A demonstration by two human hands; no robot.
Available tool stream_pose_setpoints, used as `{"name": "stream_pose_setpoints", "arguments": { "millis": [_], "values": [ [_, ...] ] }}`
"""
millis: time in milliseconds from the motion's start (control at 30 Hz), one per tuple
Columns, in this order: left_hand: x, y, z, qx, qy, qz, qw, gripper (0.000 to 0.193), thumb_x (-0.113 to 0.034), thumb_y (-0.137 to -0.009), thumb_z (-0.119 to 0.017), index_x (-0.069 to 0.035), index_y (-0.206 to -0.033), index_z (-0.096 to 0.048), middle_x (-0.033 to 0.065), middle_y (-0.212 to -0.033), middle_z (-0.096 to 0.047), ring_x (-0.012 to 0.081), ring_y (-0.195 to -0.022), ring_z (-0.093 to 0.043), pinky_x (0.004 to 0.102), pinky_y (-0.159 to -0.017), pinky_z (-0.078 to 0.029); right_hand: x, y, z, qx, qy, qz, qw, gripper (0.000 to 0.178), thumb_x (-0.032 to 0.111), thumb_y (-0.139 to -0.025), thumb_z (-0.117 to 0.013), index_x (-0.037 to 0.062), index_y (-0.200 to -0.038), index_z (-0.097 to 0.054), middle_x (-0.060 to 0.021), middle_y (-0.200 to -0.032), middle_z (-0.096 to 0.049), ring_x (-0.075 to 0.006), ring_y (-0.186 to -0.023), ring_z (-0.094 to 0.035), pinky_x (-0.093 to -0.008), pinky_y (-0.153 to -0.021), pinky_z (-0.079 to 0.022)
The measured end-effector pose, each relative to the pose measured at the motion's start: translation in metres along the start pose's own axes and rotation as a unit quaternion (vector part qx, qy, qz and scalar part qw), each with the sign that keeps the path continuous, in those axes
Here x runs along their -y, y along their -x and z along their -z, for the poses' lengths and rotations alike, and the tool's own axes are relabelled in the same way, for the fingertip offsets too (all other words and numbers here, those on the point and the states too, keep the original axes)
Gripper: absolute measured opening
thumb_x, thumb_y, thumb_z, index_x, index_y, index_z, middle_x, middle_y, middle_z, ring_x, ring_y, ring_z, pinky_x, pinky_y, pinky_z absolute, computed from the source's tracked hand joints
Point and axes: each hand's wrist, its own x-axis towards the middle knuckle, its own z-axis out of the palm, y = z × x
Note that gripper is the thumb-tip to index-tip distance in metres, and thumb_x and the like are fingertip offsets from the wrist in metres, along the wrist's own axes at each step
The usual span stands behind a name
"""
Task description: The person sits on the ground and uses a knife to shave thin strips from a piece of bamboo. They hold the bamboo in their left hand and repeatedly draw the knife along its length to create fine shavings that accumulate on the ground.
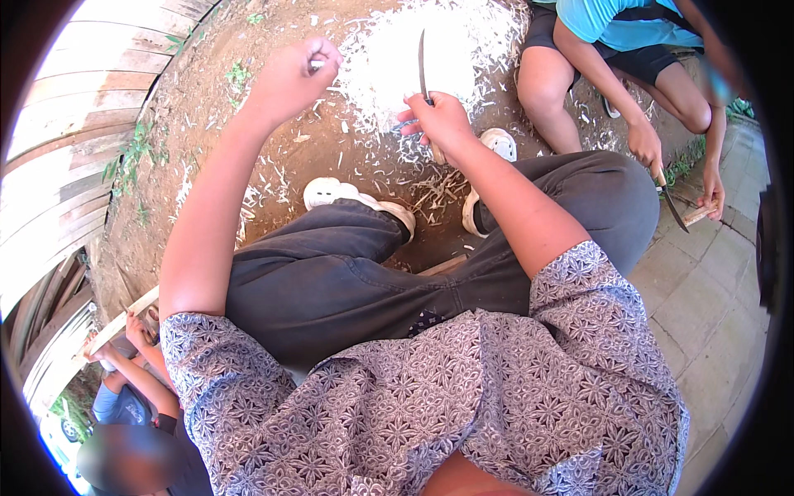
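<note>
Left hand (298, 76), 11 o'clock, was curled around a small pale piece (317, 64), kind unclear. Right hand (440, 124), just past 12, held a knife (422, 66), fingers partly loose, blade toward 12 before white shavings (467, 58). I saw a co-worker (624, 33) near 2 o'clock.

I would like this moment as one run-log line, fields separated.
left hand: closed on small pale piece | right hand: holds knife, blade pointing forward | ground: pale shavings | nearby: co-worker with curved blade and stick
</note>
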Motion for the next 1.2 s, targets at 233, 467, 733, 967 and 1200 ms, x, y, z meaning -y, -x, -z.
{"name": "stream_pose_setpoints", "arguments": {
  "millis": [233, 467, 733, 967, 1200],
  "values": [
    [-0.004, -0.002, 0.005, -0.075, -0.041, -0.024, 0.996, 0.023, -0.029, -0.101, -0.068, -0.007, -0.106, -0.073, 0.0075, -0.098, -0.074, 0.0157, -0.086, -0.069, 0.0306, -0.070, -0.054, -0.002, 0.000, -0.002, 0.011, 0.018, 0.006, 1.000, 0.034, 0.029, -0.101, -0.058, -0.0032, -0.109, -0.066, -0.0096, -0.092, -0.075, -0.0136, -0.070, -0.073, -0.0269, -0.052, -0.053],
    [-0.010, -0.001, 0.002, -0.070, -0.120, -0.110, 0.984, 0.020, -0.023, -0.102, -0.062, -0.005, -0.108, -0.068, 0.0140, -0.096, -0.071, 0.0287, -0.086, -0.069, 0.0403, -0.075, -0.054, 0.005, 0.009, -0.010, 0.061, 0.058, 0.010, 0.996, 0.041, 0.032, -0.102, -0.058, 0.0009, -0.128, -0.060, -0.0062, -0.081, -0.069, -0.0119, -0.057, -0.062, -0.0277, -0.050, -0.052],
    [-0.024, 0.003, 0.009, -0.050, -0.190, -0.093, 0.976, 0.030, -0.028, -0.103, -0.055, 0.001, -0.093, -0.059, 0.0224, -0.090, -0.065, 0.0431, -0.086, -0.064, 0.0509, -0.075, -0.049, 0.013, 0.019, -0.016, 0.048, 0.040, 0.070, 0.996, 0.048, 0.025, -0.106, -0.049, 0.0100, -0.150, -0.038, -0.0097, -0.088, -0.068, -0.0138, -0.056, -0.060, -0.0299, -0.050, -0.051],
    [-0.027, 0.001, 0.003, -0.065, -0.189, -0.083, 0.976, 0.033, -0.029, -0.104, -0.056, 0.001, -0.088, -0.057, 0.0230, -0.080, -0.063, 0.0444, -0.077, -0.062, 0.0524, -0.070, -0.048, 0.011, 0.018, -0.016, 0.037, 0.041, 0.093, 0.994, 0.039, 0.024, -0.106, -0.048, 0.0109, -0.143, -0.045, -0.0066, -0.081, -0.064, -0.0127, -0.057, -0.059, -0.0305, -0.051, -0.051],
    [-0.032, 0.001, -0.002, -0.070, -0.188, -0.109, 0.974, 0.032, -0.028, -0.105, -0.054, 0.000, -0.090, -0.056, 0.0241, -0.080, -0.064, 0.0451, -0.078, -0.064, 0.0541, -0.070, -0.049, 0.036, 0.033, -0.028, 0.046, 0.034, 0.204, 0.977, 0.033, 0.024, -0.107, -0.051, 0.0132, -0.138, -0.053, -0.0053, -0.074, -0.061, -0.0148, -0.063, -0.059, -0.0339, -0.063, -0.049]
  ]
}}
